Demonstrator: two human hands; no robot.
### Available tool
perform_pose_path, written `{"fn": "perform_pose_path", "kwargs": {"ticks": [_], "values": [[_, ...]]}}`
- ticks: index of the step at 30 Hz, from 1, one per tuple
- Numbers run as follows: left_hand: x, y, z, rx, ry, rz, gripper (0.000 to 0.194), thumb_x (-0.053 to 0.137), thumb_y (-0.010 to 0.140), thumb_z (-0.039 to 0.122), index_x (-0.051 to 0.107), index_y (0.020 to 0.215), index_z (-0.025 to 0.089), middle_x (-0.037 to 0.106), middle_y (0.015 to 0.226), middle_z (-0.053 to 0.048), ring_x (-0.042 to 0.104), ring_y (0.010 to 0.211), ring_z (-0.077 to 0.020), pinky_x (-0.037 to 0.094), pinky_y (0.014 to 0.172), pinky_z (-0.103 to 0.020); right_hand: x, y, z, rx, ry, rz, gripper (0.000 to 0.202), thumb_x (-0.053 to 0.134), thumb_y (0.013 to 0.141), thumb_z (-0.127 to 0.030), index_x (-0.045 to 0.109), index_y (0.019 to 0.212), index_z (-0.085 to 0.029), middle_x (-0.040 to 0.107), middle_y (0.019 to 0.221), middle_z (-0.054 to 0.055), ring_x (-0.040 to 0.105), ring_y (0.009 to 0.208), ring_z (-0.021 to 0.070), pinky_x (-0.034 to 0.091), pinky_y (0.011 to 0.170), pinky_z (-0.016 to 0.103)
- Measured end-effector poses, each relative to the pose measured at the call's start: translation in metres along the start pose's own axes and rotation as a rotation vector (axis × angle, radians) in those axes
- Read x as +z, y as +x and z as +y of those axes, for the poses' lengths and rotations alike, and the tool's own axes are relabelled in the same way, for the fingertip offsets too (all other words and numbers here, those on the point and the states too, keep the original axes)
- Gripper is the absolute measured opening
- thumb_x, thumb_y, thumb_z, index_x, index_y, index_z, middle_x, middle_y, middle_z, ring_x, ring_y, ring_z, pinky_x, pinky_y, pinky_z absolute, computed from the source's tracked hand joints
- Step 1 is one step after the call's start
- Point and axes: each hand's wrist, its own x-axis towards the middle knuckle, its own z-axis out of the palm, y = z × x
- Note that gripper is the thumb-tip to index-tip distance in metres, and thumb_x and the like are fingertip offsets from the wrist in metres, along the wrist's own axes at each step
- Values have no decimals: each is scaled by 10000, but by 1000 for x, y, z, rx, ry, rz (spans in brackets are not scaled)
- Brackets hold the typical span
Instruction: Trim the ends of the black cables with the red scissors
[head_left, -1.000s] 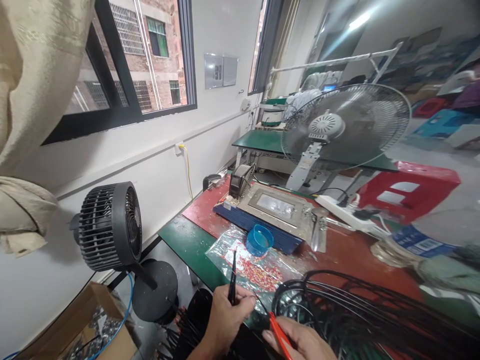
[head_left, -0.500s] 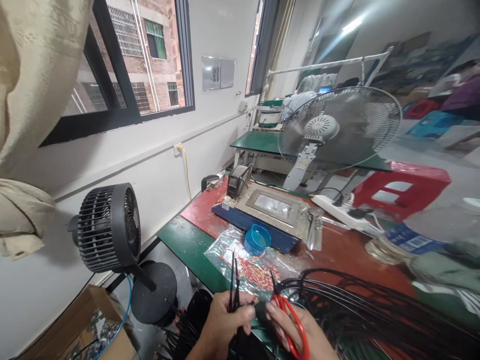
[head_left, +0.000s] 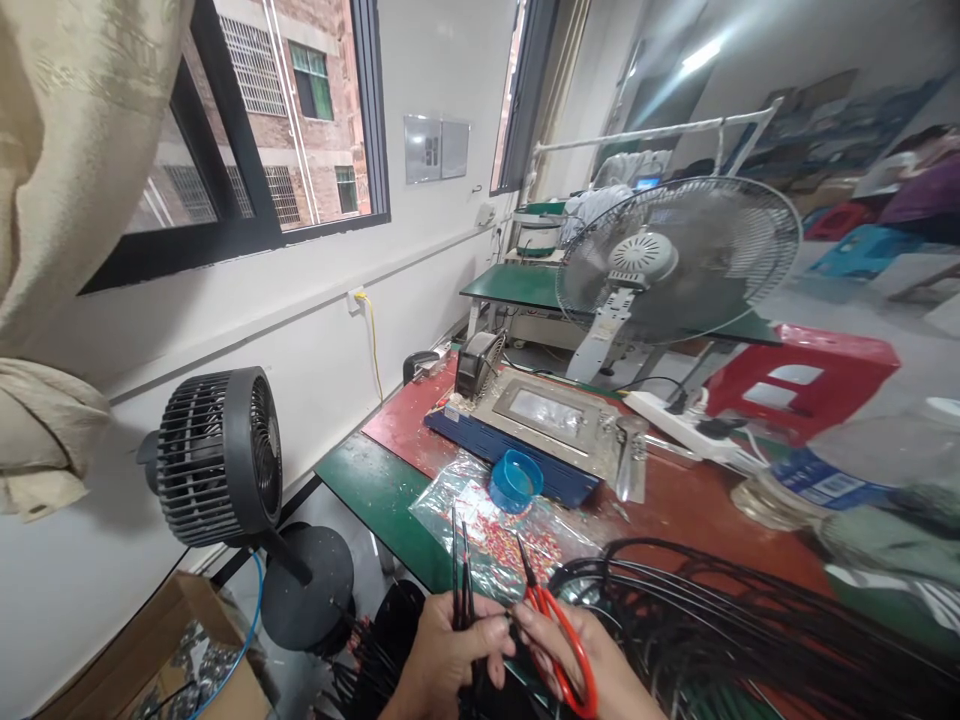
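Note:
Near the bottom centre, my left hand [head_left: 455, 645] is closed round black tweezers [head_left: 463, 570], whose tips point up and stand slightly apart. Close beside it, my right hand [head_left: 574, 650] holds red-handled scissors [head_left: 561, 640] with the dark blades pointing up and left. The fingertips of both hands meet around a small dark piece, too small to make out. Just beyond the hands lies a clear plastic bag [head_left: 442, 500] with many small red and yellow pieces [head_left: 517, 545]. A blue round container [head_left: 515, 480] stands on the bag.
Black cables [head_left: 720, 600] spread over the right of the table [head_left: 667, 500]. Behind the bag sits a blue-sided device [head_left: 517, 450]. A power strip [head_left: 690, 430], a large fan [head_left: 637, 260], a black fan [head_left: 217, 450] and a cardboard box [head_left: 180, 640] surround the work area. A person sits far right.
My right hand and the scissors have moved slightly left, nearer my left hand. The tweezers have shifted a little left. The dark piece between the hands shows less.

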Motion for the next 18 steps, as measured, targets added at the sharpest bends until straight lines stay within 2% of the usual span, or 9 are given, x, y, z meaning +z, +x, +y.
{"fn": "perform_pose_path", "kwargs": {"ticks": [2,6,10,13,15,18], "values": [[1,-1,1,8,-6,-14,385,707,572,487,609,588,114,520,374,42,250,298,-15,146,386,-223,0,-1,2,2,-19,0,501,620,605,-650,474,559,-173,370,383,-83,286,324,33,188,364,196],[3,-3,3,5,-35,-20,380,715,564,475,606,623,115,547,426,29,358,324,-37,169,391,-218,-2,-3,-2,47,18,5,545,559,609,-710,460,535,-179,375,368,-75,309,320,41,214,357,195],[2,-3,2,20,2,-63,381,686,593,485,604,608,114,515,414,38,362,329,-37,160,389,-219,-3,-4,-9,51,37,-9,523,588,636,-661,438,508,-176,396,373,-68,331,328,36,222,354,187],[1,-1,-3,47,-8,-74,377,687,594,479,610,637,113,562,481,17,397,346,-42,158,392,-217,-1,-5,-11,53,59,-44,505,626,617,-638,451,524,-173,388,374,-77,332,322,34,224,342,181],[1,1,-5,80,-17,-97,379,679,603,485,612,638,114,556,479,18,387,345,-41,176,398,-214,2,-6,-10,77,85,-45,489,636,614,-628,471,554,-172,387,379,-82,328,316,34,220,329,175],[1,1,-4,130,-1,-149,397,650,622,516,601,587,124,473,403,50,330,334,-36,176,404,-218,7,-10,-9,123,153,-14,481,644,611,-623,483,585,-170,383,390,-90,304,307,25,209,318,164]]}}
